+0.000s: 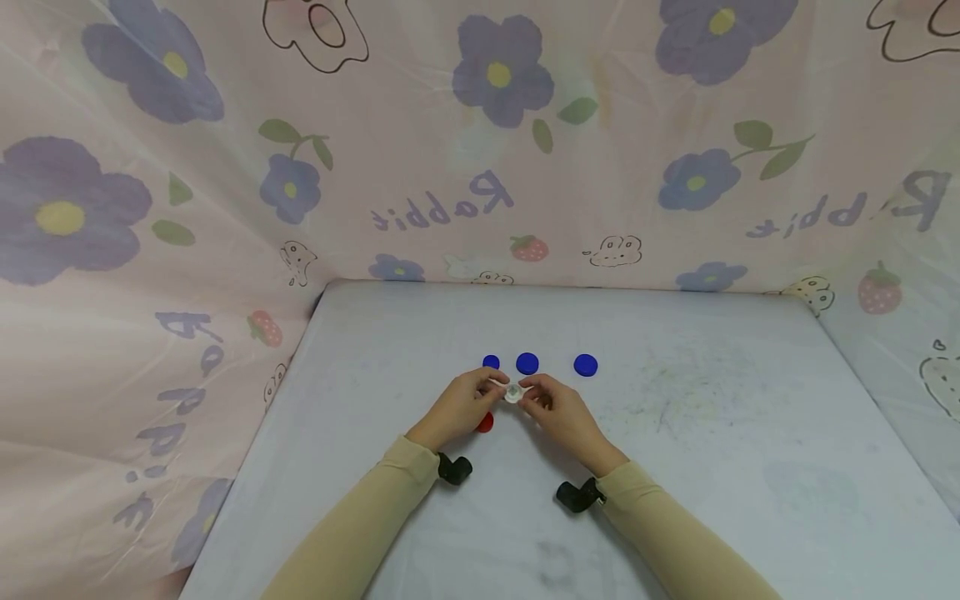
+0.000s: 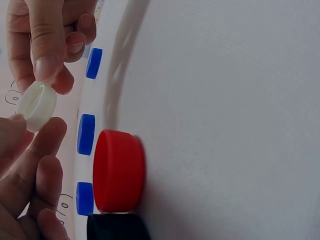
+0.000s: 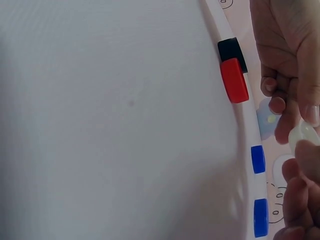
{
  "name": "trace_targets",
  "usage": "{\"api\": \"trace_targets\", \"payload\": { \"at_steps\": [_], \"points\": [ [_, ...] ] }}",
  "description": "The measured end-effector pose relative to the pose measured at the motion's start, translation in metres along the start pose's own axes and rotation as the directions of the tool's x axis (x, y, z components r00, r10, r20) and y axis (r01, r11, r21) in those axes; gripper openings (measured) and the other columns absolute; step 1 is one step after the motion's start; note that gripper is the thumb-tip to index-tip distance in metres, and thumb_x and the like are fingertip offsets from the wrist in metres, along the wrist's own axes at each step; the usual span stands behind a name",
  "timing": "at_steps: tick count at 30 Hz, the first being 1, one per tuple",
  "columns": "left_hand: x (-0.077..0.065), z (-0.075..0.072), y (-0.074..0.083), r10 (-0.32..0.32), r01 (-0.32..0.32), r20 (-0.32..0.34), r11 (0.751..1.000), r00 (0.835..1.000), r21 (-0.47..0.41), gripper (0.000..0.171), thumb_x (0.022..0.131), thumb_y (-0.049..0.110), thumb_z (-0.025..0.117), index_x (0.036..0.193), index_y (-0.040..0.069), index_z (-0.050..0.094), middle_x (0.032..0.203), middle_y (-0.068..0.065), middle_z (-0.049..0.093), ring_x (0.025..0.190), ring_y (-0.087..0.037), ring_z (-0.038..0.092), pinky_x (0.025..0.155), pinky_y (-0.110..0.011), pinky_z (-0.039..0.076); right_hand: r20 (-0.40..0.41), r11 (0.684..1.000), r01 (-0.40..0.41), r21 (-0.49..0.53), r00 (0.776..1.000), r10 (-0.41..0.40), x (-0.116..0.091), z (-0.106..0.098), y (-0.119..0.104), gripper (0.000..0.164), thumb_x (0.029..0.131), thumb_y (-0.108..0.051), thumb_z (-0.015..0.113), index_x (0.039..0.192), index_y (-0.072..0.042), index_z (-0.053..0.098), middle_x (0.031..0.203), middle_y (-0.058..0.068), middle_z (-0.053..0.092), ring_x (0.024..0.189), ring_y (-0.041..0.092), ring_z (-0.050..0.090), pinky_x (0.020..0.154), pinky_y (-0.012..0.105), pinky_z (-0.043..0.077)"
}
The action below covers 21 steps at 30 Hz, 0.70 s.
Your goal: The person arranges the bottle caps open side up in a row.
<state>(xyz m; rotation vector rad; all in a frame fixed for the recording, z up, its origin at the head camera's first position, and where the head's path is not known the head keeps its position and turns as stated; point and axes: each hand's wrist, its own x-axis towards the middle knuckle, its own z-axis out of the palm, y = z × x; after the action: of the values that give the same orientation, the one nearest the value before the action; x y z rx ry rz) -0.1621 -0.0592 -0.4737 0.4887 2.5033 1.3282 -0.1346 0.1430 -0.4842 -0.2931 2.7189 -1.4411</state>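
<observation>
Both hands meet over the table around a small white bottle cap [image 1: 513,392]. My left hand [image 1: 463,406] pinches its left edge between thumb and fingers, and my right hand [image 1: 557,412] pinches the opposite edge. In the left wrist view the white cap [image 2: 37,106] is tilted, its hollow side partly showing, held above the tabletop. A red bottle cap [image 1: 486,422] lies by the left hand, which partly hides it from the head camera. Just beyond the hands sit three blue caps: a left one [image 1: 491,362], a middle one [image 1: 527,363] and a right one [image 1: 586,365].
The white-covered table [image 1: 720,467] has grey smudges right of the caps. Flower-printed curtains [image 1: 420,125] hang behind it and at both sides. A black wrist device [image 1: 455,469] is on the left arm, another black device [image 1: 577,497] on the right.
</observation>
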Motion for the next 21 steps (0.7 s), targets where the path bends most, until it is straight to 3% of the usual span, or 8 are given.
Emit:
{"api": "trace_targets", "payload": {
  "at_steps": [12,21],
  "points": [
    [-0.006,-0.004,-0.003,0.022,-0.024,0.060,0.999,0.998,0.021,0.029,0.089,0.016,0.071,0.117,0.015,0.064,0.093,0.011,0.065,0.085,-0.008,0.061,0.076,-0.028,0.049,0.033,1.000,0.022,-0.021,0.999,-0.021,0.000,0.005,0.000,0.022,0.090,-0.019,0.071,0.111,-0.014,0.066,0.083,-0.007,0.064,0.067,0.010,0.055,0.057,0.026,0.046],
    [-0.010,-0.005,-0.011,0.084,-0.094,0.056,0.975,0.995,0.203,0.024,0.084,0.020,0.076,0.106,0.018,0.069,0.091,0.012,0.063,0.086,-0.011,0.054,0.083,-0.033,0.042,0.120,0.996,0.064,-0.069,0.991,-0.055,-0.001,0.010,0.003,0.018,0.091,-0.021,0.069,0.109,-0.018,0.066,0.083,-0.011,0.063,0.072,0.007,0.057,0.065,0.029,0.047]
  ]
}}
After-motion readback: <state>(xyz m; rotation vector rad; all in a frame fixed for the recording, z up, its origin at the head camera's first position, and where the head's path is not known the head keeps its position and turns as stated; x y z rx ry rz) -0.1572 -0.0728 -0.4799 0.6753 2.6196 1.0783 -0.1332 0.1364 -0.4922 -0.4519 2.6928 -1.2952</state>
